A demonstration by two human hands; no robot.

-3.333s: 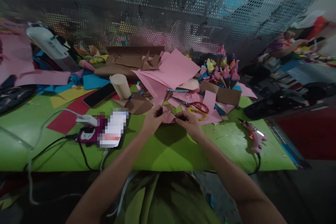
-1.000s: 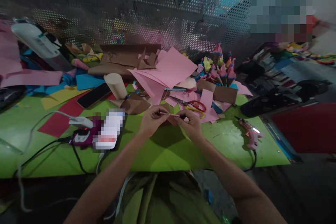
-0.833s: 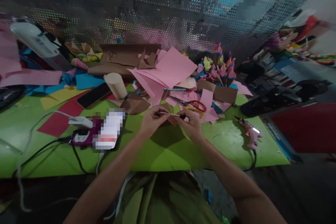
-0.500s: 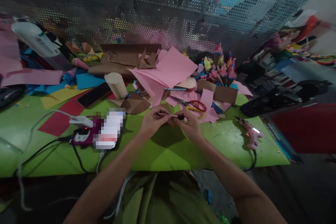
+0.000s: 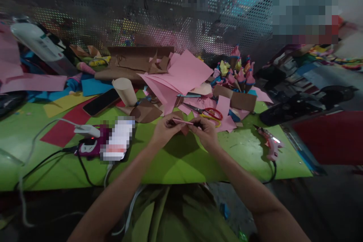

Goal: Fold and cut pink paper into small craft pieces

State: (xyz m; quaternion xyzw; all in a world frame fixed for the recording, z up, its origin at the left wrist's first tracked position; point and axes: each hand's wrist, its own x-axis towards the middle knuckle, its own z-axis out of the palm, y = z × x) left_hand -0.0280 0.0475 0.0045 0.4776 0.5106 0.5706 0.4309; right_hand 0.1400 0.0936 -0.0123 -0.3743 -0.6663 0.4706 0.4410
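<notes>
Two bare hands are meeting above the green table (image 5: 181, 172), and between them they are holding one small piece of pink paper (image 5: 183, 121). The left hand (image 5: 165, 130) is pinching its left end, thumb against curled fingers, and the right hand (image 5: 204, 130) is gripping the other end just as narrowly. From where I'm standing, the paper is showing almost edge-on, so I can't tell how it is folded. A dark shadow is spreading over the tabletop beneath the hands.

Just beyond the right hand, scissors (image 5: 202, 111) with red and yellow handles are lying among pink scraps. Behind these, large pink sheets (image 5: 191, 70) are fanning out, and to their right a cluster of pink and yellow paper cones (image 5: 244, 75) is standing. A beige roll (image 5: 124, 91) is standing beyond the left hand, with a black phone (image 5: 101, 102) resting just beside it. Nearer the left forearm, a second phone (image 5: 119, 140) is lying by a purple power strip (image 5: 90, 148). Well to the right, a pink glue gun (image 5: 272, 145) is resting on its side.
</notes>
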